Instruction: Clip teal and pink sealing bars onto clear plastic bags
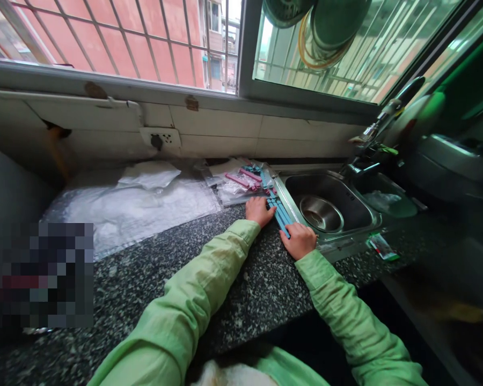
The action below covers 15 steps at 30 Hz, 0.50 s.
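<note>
Several blue clip sticks (280,214) lie side by side on the dark speckled counter (241,289), right beside the sink rim. My left hand (259,210) rests at their far end, fingers curled on them. My right hand (299,240) grips their near end. Both arms wear light green sleeves. Behind the sticks lie clear plastic bags (235,185) with pink clip sticks (241,179) and more blue ones on top.
A steel sink (348,201) holds a metal bowl (321,213), with a tap (370,134) behind it. A large white plastic sheet (137,206) covers the counter's left part. A small green packet (382,247) lies near the sink. Barred windows run along the wall.
</note>
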{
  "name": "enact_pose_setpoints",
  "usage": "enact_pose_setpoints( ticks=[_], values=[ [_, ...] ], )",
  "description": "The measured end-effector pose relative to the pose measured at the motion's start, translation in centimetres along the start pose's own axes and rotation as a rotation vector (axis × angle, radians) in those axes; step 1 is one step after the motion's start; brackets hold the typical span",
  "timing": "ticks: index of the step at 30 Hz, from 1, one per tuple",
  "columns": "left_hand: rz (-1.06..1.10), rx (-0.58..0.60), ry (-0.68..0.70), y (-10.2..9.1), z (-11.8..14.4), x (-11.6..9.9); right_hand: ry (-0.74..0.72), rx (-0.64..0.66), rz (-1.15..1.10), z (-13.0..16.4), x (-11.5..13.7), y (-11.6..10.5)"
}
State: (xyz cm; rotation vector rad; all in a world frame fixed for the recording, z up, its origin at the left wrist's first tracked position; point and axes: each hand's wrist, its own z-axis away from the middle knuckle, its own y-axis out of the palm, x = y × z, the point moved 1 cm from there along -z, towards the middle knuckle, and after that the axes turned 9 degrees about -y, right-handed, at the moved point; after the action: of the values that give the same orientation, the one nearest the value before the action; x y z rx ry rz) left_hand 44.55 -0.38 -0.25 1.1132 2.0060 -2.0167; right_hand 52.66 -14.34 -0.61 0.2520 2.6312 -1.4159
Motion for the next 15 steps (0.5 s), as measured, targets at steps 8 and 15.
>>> enact_pose_setpoints(
  ticks=[8,15],
  values=[
    [-0.008,-0.005,0.002,-0.03,0.09,-0.02,0.022,0.003,-0.024,0.02,0.06,0.06],
    [0.012,0.003,0.010,-0.12,0.07,0.02,-0.012,-0.004,0.059,-0.12,0.25,-0.09]
  ],
)
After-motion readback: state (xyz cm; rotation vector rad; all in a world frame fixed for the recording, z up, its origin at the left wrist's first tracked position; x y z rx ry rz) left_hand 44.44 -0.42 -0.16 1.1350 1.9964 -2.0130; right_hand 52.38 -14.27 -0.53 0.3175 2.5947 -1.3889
